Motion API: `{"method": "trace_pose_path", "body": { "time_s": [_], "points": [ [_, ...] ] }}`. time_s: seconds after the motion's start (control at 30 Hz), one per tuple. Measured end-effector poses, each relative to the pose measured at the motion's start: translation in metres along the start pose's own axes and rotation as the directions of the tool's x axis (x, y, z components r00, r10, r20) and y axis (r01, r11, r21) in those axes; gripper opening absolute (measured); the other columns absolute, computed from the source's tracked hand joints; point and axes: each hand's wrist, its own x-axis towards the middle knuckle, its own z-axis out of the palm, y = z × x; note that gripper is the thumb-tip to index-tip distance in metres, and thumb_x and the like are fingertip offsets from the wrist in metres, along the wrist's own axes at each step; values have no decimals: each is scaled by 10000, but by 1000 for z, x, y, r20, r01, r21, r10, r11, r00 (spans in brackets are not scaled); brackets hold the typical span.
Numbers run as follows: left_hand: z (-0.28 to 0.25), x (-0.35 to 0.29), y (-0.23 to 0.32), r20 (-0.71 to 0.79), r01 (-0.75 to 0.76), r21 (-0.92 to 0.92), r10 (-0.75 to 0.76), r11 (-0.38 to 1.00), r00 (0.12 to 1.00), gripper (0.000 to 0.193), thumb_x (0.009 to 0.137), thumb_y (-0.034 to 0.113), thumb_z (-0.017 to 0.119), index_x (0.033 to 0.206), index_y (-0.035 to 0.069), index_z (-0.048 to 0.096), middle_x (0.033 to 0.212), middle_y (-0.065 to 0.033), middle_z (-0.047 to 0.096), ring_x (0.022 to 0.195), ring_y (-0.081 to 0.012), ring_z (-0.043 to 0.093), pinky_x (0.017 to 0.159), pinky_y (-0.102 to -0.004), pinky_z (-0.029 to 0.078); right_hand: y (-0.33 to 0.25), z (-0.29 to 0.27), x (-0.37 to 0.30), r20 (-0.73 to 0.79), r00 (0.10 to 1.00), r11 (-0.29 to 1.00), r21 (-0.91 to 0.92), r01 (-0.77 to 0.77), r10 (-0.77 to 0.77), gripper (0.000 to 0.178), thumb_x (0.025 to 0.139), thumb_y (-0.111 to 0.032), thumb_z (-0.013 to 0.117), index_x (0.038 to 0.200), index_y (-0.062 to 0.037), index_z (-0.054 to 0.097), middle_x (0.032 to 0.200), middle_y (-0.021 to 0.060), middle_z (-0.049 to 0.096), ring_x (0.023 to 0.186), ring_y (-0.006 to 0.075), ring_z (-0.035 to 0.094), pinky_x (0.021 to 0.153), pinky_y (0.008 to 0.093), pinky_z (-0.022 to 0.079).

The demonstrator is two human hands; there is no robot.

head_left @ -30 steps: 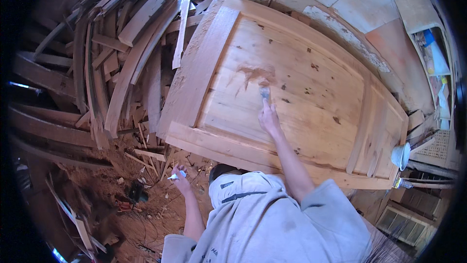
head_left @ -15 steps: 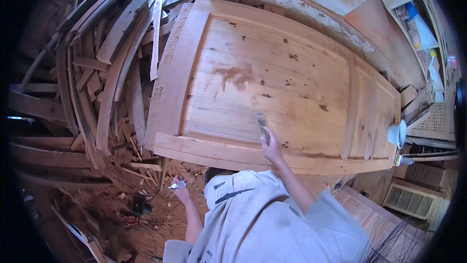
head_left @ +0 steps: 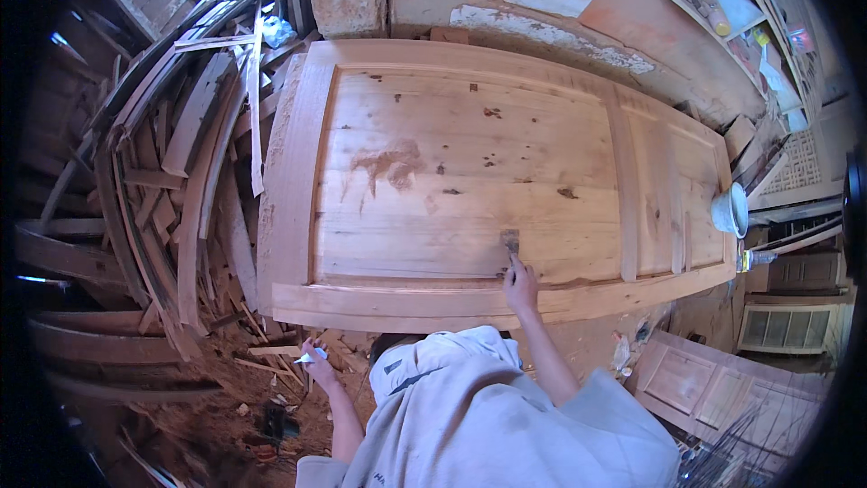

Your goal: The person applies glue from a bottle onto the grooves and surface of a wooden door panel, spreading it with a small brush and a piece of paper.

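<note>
Right hand (head_left: 520, 287): fingers closed on scraper (head_left: 510, 242), blade on door (head_left: 470, 172). Left hand (head_left: 318, 363): fingers gripping small white-blue object (head_left: 309, 357).

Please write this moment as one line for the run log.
right hand: holds putty knife on wooden door panel | left hand: holds small white object, beside door edge

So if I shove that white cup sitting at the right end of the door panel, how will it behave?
The white cup sits at the wooden door panel's right edge, so a push could probably tip it off. It looks small and light, likely sliding easily on smooth wood. Contents cannot be seen; it may spill.
</note>
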Motion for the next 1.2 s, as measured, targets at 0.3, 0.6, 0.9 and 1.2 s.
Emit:
{"method": "trace_pose_path", "body": {
  "time_s": [0.3,0.6,0.9,1.2],
  "points": [
    [-17,-70,-33,-30,-13,26,14,1000,999,449,986,415,478,1151,5,560,969,-107,639,805,-172,629,702,-272,497,2,-6,112,28,1000,988,-153,11,-7,341,905,-166,507,1217,-50,585,856,278,591,795,425,608,711,475,496],
    [-45,-152,-61,-193,-59,51,68,997,979,439,980,417,488,1143,18,571,958,-88,644,796,-163,639,667,-258,495,13,-38,35,188,958,976,32,215,-217,349,876,-150,543,1219,-97,573,884,247,587,780,415,610,676,509,495],
    [39,-231,-51,-160,39,-2,-39,999,986,399,989,364,486,1140,4,568,990,-98,647,855,-155,620,734,-278,492,14,-15,109,213,931,950,-37,310,-295,363,901,-120,520,1262,-86,548,907,232,557,800,396,600,703,476,492],
    [61,-283,-86,-254,67,-50,-78,997,964,436,996,385,460,1155,-11,551,1007,-120,628,853,-190,619,764,-303,495,1,-84,95,543,640,774,29,632,-543,346,926,-194,524,1266,-152,565,881,195,571,753,376,609,657,465,506]
  ]
}}
